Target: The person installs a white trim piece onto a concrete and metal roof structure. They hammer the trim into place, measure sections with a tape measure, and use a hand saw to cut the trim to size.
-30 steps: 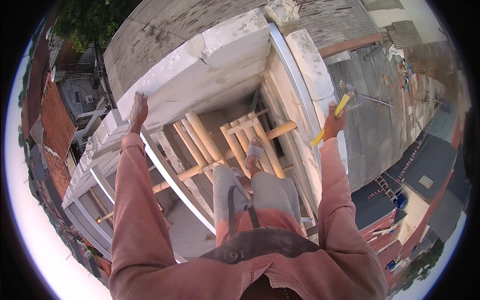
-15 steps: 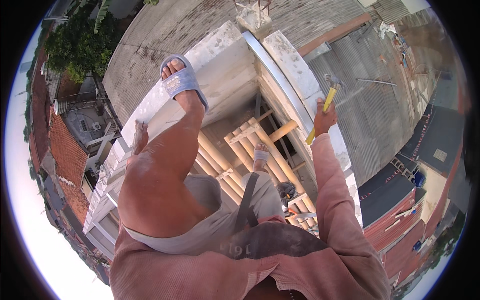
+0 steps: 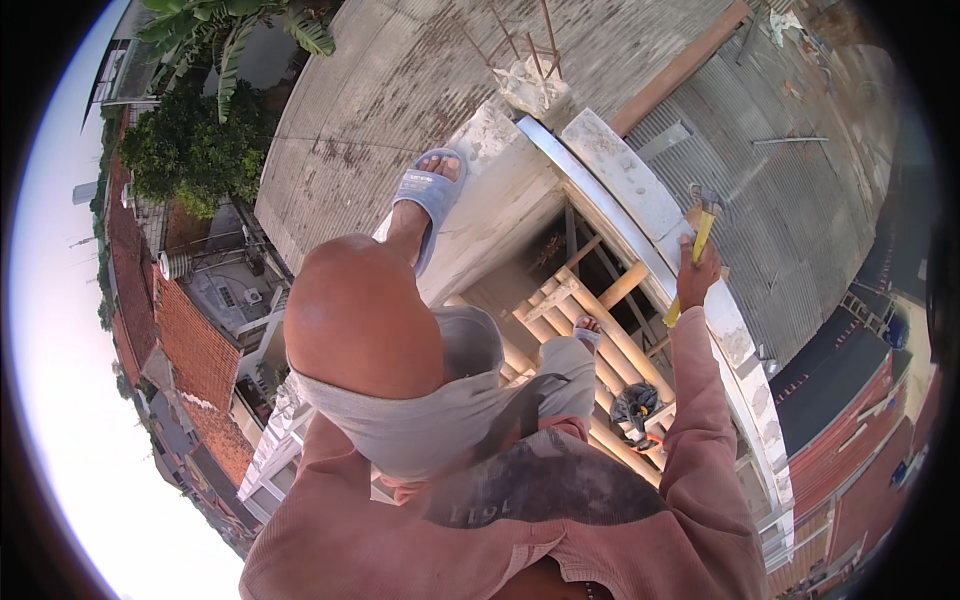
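Rebar stub (image 3: 533,88) juts beyond hammer (image 3: 704,230).

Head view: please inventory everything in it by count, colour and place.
Hammer: one, yellow-handled, right
Metal strip: one, silver, along the right wall
Block walls: two, white, meeting at upper centre
Column stub: one, pale with rusty rods, at their corner
Bamboo poles: several, tan, between the walls
Bundle: one, black, on the poles
Corrugated roofing: several sheets, grey, top and right
Beam: one, reddish-brown, on the roofing
Banana plant: at least one, green, top left
Tree: one, green, upper left
Roof tiles: many, orange, left
Slide sandals: two, blue-grey, on wall and poles
Shirt: one, faded red, bottom
Shorts: one pair, grey, lower centre
Right hand: one, bare, gripping the hammer
Left hand: not visible
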`<state>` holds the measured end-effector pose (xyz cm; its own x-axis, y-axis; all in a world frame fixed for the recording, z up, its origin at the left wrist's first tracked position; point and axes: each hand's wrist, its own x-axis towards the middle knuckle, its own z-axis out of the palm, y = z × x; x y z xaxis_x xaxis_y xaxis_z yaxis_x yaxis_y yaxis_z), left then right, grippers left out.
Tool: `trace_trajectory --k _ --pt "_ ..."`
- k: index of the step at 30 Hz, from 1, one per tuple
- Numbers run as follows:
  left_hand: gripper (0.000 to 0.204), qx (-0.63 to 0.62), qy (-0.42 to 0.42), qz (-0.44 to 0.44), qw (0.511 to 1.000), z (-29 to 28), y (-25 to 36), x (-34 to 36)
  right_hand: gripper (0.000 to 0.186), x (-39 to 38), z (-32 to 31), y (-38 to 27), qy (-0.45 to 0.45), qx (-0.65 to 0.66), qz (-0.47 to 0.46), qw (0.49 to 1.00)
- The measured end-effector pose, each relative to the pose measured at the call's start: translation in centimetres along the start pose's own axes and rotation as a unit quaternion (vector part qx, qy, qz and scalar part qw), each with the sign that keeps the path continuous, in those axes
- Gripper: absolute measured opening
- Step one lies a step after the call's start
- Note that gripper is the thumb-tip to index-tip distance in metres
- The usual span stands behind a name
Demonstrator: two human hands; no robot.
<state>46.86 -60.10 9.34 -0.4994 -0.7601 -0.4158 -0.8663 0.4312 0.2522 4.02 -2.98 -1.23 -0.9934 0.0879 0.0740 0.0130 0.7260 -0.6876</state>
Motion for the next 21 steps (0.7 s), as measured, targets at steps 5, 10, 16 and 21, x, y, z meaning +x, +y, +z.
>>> trace_trajectory --k 5,10,16,21 --pt "0.042 -0.053 -0.029 -0.018 0.998 -4.0 2.5 1.1 0.031 -0.7 -0.9 -0.4 0.002 -0.024 0.020 1.000" --pt "0.044 -0.141 -0.076 0.014 0.987 -9.3 12.3 7.5 0.031 -1.0 -0.3 -1.7 0.011 -0.008 0.020 1.000" --pt "0.047 -0.311 -0.313 0.069 0.895 -9.0 30.2 14.3 0.038 -0.5 -0.7 -3.2 -0.009 0.043 0.076 0.996" --pt "0.048 -0.420 -0.558 0.011 0.716 1.0 41.8 16.1 0.037 -0.3 -0.7 -2.8 -0.005 0.088 0.117 0.989"
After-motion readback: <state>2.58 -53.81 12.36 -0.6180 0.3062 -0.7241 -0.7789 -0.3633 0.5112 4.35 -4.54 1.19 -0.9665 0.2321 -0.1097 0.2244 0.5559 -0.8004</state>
